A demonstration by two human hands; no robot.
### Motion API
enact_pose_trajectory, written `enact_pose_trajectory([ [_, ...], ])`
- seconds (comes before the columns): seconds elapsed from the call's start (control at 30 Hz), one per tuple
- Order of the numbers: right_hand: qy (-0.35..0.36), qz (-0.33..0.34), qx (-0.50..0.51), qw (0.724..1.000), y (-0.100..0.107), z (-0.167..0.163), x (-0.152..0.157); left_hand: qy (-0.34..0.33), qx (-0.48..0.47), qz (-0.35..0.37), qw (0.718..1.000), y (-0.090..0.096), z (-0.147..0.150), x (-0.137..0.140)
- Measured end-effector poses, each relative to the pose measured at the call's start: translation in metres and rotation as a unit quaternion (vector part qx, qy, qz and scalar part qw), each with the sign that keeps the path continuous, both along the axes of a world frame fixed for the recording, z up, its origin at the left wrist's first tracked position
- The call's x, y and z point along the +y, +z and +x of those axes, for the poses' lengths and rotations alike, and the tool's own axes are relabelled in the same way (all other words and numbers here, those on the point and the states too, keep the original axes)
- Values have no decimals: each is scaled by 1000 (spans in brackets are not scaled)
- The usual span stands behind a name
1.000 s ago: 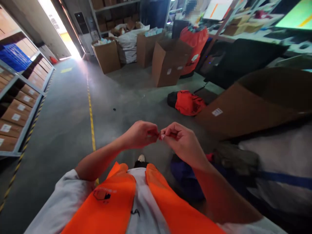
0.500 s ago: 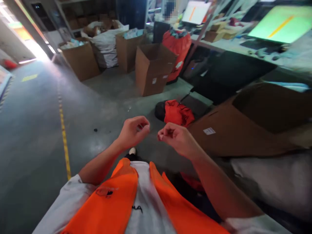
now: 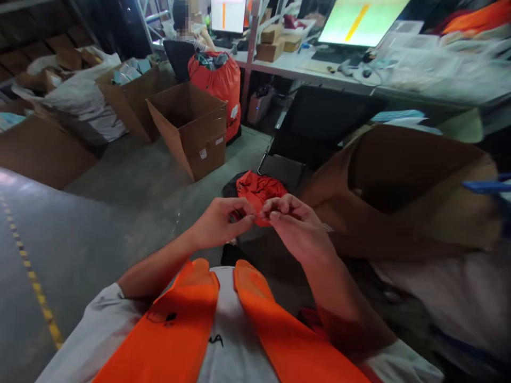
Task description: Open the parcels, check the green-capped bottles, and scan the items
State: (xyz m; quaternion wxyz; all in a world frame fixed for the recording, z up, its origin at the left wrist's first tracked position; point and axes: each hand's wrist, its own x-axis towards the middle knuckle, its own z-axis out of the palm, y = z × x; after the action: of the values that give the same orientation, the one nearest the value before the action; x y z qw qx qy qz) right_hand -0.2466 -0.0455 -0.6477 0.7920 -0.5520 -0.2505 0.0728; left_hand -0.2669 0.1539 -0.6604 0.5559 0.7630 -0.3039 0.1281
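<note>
Bare left hand [image 3: 217, 222], right hand [image 3: 293, 229] fingertips pinched together.

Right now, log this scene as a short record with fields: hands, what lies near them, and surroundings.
left hand: raised before the chest, fingertips pinched, meeting the right hand
right hand: fingertips pinched against the left; anything held is too small to tell
clothing: orange vest over a white shirt
behind hands: red bag on the floor
floor: open cardboard box, large red sack
right side: big brown box
background: desk with monitor
</note>
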Motion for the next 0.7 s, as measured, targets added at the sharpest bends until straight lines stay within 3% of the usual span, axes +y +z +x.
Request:
enact_pose_trajectory([
  [0.27, 18, -114, -62, 991, 117, 209, 39, 16, 41, 20, 999, 111, 205, 51],
  [0.37, 23, -158, -86, 983, 144, 284, 56, 5, 33, 47, 998, 137, 284, 75],
  [0.53, -15, -206, -100, 973, 181, 417, 93, -36, -4, 102, 994, 174, 442, 117],
  [0.7, -85, -251, -96, 960, 232, 527, 124, -74, -43, 189, 978, 234, 582, 142],
])
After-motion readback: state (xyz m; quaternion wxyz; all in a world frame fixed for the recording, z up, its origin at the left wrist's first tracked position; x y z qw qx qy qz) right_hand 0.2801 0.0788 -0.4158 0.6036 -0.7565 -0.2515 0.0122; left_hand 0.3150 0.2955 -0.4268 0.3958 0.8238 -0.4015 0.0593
